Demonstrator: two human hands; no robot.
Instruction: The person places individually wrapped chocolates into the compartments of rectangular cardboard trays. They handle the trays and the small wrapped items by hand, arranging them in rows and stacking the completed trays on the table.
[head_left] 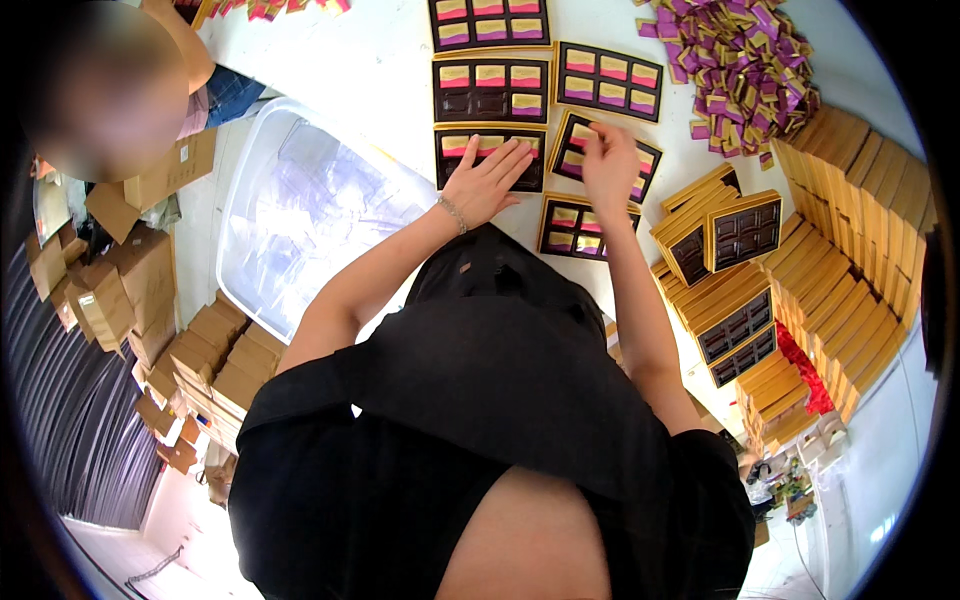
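My left hand (488, 180) lies flat with fingers spread over a dark six-compartment tray (440, 183) with a gold edge, hiding much of its lower row. Above the right-hand tray (652, 158), which holds small pink-and-gold and purple-and-gold packets, my right hand (610, 165) has its fingers curled together; whatever may be between them is hidden. Farther up, another tray (490, 120) has two bare compartments in its lower row. Beside it sits a tray (610, 109) filled with pink and purple packets. A partly covered tray (545, 240) lies nearest my body.
A heap of purple-and-gold packets (740, 75) covers the far right. Stacked dark trays (742, 235) and long gold-edged stacks (840, 290) stand at right. On the left are a translucent plastic bin (240, 230), cardboard boxes (215, 335) and another person (180, 50).
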